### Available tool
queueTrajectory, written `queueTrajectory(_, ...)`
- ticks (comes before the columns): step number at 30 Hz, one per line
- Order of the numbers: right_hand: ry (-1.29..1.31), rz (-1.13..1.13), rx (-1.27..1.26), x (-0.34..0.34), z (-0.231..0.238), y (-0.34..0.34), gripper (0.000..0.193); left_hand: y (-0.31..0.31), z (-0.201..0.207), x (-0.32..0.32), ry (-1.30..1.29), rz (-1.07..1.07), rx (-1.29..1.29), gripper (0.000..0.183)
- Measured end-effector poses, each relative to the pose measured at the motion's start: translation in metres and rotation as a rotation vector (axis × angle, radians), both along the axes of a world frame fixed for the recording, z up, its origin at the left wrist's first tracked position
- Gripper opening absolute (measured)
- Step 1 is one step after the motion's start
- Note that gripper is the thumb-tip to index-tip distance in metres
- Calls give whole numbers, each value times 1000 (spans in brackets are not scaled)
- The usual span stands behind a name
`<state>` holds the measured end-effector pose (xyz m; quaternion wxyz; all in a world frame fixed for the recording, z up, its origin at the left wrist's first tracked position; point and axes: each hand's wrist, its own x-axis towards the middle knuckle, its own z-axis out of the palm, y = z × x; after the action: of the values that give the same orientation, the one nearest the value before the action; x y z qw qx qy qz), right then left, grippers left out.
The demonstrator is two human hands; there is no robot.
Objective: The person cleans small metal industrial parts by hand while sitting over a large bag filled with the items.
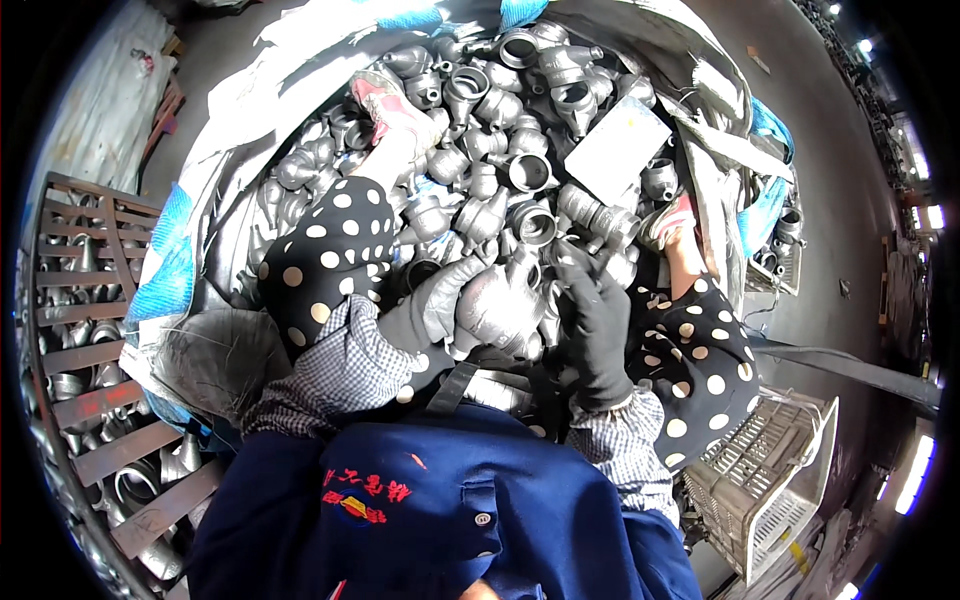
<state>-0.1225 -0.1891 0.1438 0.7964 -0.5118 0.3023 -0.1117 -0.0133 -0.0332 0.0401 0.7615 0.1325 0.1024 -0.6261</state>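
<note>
A round grey metal casting with a short neck sits upright in front of my body. My left hand, in a grey glove, is closed against its left side, fingers reaching over its top. On the other side is my right hand, in a dark grey glove, its fingers apart and pointing away from me. No held object shows in it, though its palm side is in shadow. Similar castings with round openings lie heaped just beyond both hands.
A large white woven sack with blue straps surrounds the heap and my legs. A white card lies on the castings. At left stands a rusty slatted metal cage of parts; at right, a pale plastic crate.
</note>
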Motion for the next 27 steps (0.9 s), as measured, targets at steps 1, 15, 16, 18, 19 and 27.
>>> queueTrajectory(1, -6, -58, -2, -6, 1, 0, 29, -2, 6, -1, 20, 13, -7, 39)
queueTrajectory(15, 68, 229, 483, -28, -38, 12, 36, 3, 61, -11, -886, 121, 238, 40)
queueTrajectory(16, 52, 224, 512, -29, -40, 13, 33, 3, 63, -17, -868, 150, 275, 44)
queueTrajectory(18, 22, 210, 565, -32, -42, 14, 29, 0, 66, -20, -844, 200, 283, 52)
queueTrajectory(19, 42, 183, 525, -31, -40, 16, 30, -2, 69, -22, -815, 203, 301, 48)
queueTrajectory(27, 10, 182, -161, -28, -45, 26, 23, -13, 55, -24, -1066, 405, 377, 25)
